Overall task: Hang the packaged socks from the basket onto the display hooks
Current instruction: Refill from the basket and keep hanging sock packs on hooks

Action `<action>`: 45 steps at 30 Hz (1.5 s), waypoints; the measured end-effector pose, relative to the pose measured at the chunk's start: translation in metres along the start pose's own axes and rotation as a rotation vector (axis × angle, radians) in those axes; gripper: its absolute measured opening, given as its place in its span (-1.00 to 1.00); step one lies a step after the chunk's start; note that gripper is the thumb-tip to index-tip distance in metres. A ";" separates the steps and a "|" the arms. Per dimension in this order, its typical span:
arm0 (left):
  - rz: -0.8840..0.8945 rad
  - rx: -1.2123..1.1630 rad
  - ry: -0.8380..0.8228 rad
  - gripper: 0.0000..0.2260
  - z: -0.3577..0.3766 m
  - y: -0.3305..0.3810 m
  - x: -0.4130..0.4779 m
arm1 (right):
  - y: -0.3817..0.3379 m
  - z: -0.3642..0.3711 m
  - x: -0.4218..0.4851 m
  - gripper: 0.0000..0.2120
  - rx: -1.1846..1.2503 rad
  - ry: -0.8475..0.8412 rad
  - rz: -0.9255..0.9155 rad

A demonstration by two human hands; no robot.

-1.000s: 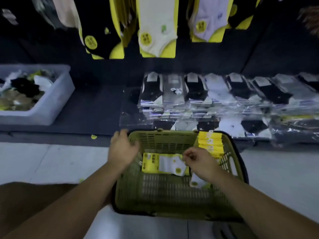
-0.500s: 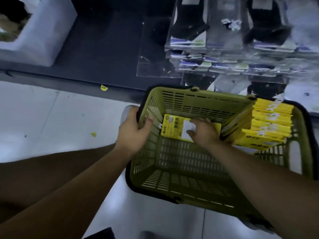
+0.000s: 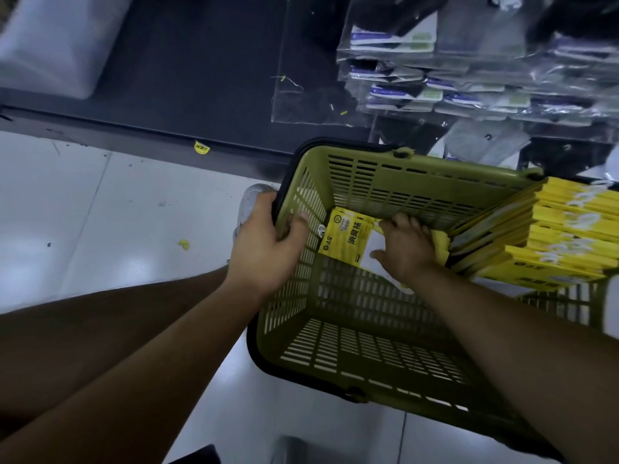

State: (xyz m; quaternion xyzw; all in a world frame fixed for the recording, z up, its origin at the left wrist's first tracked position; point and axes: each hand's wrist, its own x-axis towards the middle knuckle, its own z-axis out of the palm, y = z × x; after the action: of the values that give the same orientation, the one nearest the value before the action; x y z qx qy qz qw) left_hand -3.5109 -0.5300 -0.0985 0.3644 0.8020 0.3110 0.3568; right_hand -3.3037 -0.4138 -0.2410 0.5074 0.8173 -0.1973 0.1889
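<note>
Down inside the green basket (image 3: 412, 182) I see the right hand (image 3: 407, 251) reaching in from the near side. Its fingers curl over the far edge of a yellow sock pack (image 3: 346, 234), and the thumb lies on the pack's white face. That pack sits in the far left corner of the basket's bottom. The left hand (image 3: 264, 244) is well apart from the right, clamped on the basket's left rim with the thumb against the slotted inner wall. A leaning stack of yellow packs (image 3: 552, 242) fills the right end. The basket rests on pale floor tiles (image 3: 100, 212) beside a dark shelf base (image 3: 201, 78), which carries clear-bagged socks (image 3: 435, 85) and a white bin (image 3: 50, 45).
</note>
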 end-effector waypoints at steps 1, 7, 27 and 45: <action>0.001 -0.005 0.000 -0.87 0.000 0.000 0.000 | 0.001 -0.001 0.001 -0.32 -0.002 -0.007 0.000; 0.009 -0.009 0.000 -0.87 0.000 0.000 0.000 | 0.007 0.004 0.001 -0.26 0.052 -0.074 0.035; 0.134 -0.123 -0.077 -0.68 -0.007 0.045 -0.027 | -0.047 -0.109 -0.081 -0.70 1.470 -0.150 -0.260; -0.116 -0.472 0.130 -0.82 -0.033 0.005 0.006 | 0.006 0.012 -0.005 -0.41 0.155 0.057 0.036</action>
State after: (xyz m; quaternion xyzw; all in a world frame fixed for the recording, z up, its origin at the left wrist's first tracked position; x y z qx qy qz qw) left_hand -3.5383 -0.5303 -0.0786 0.2037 0.7480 0.4913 0.3969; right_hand -3.2945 -0.4211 -0.2495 0.5407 0.7953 -0.2417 0.1292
